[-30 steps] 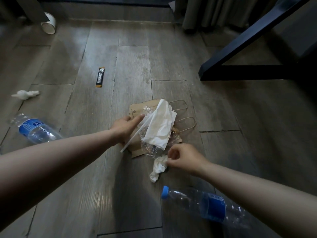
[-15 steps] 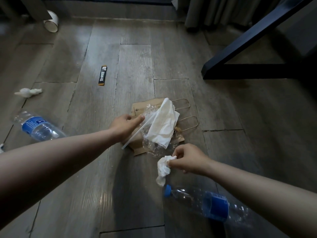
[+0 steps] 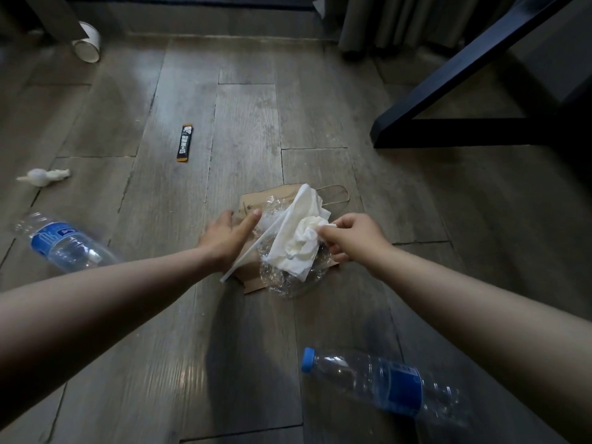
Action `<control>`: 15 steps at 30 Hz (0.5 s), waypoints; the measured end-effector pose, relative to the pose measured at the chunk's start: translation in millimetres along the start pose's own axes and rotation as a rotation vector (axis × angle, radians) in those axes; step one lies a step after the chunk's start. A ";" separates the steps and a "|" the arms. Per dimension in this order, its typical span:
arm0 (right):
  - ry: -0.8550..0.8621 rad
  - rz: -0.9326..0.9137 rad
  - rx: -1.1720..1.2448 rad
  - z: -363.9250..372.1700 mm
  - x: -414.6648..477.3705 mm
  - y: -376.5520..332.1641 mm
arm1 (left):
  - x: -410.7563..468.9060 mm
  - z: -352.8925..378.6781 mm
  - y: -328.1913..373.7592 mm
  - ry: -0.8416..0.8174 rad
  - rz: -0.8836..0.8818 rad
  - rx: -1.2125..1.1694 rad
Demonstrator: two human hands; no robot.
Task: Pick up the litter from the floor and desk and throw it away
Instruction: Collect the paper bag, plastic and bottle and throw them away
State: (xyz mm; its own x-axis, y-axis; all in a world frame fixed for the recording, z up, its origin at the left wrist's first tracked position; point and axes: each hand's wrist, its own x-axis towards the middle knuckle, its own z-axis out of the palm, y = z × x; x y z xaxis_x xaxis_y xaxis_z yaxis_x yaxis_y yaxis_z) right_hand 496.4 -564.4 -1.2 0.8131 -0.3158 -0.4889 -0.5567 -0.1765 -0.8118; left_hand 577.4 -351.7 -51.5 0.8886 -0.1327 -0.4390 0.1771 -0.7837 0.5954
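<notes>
OK, nearest: a plastic water bottle (image 3: 378, 382), blue cap, lies on the floor (image 3: 160, 347) under the right forearm, untouched. Second bottle (image 3: 64, 241) is off to the left.

Mid: the litter pile sits on a flattened paper bag (image 3: 253, 203), with clear plastic wrap (image 3: 288, 283), a white napkin (image 3: 302, 203) and a straw (image 3: 246, 257) on top.
- Left hand (image 3: 224, 238) lies flat on the bag, fingers straight, thumb by the straw. It pins the pile, no grasp.
- Right hand (image 3: 352, 238) pinches a crumpled tissue (image 3: 307, 235) against the napkin.

Step looks like consolidating small litter on the bag before lifting. Next move probably needs the tissue let go, then the bag folded or scooped two-handed so nothing slides off.

Farther: a tissue wad (image 3: 43, 176), a black sachet (image 3: 185, 143), and a paper cup (image 3: 87, 43) tipped over by the wall. No bin in view.
</notes>
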 end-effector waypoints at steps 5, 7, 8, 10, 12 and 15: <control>-0.249 0.129 0.047 -2.4 3.6 -1.7 | -0.5 -2.8 -1.4 0.002 0.006 0.006; -0.178 0.122 -0.011 -10.3 6.7 4.7 | 0.7 -1.0 -2.5 -0.016 0.003 0.016; -0.147 0.124 -0.030 -14.1 5.8 8.3 | 0.3 -0.8 -3.9 -0.020 0.007 0.027; -0.139 0.153 -0.037 -19.1 2.3 15.9 | 0.0 0.3 -6.7 -0.024 0.007 0.043; -0.140 0.174 -0.040 -24.3 -1.7 23.1 | 0.2 3.8 -5.4 -0.024 0.011 0.055; -0.112 0.184 -0.086 -30.1 -7.3 33.3 | -1.9 10.7 0.4 -0.015 0.049 0.142</control>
State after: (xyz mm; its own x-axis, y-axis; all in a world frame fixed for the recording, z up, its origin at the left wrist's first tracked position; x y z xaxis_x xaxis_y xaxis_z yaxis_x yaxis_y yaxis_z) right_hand 466.8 -596.0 -15.1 0.7074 -0.2457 -0.6627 -0.7061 -0.2056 -0.6776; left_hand 571.2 -358.3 -57.6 0.8880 -0.1815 -0.4225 0.0709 -0.8537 0.5159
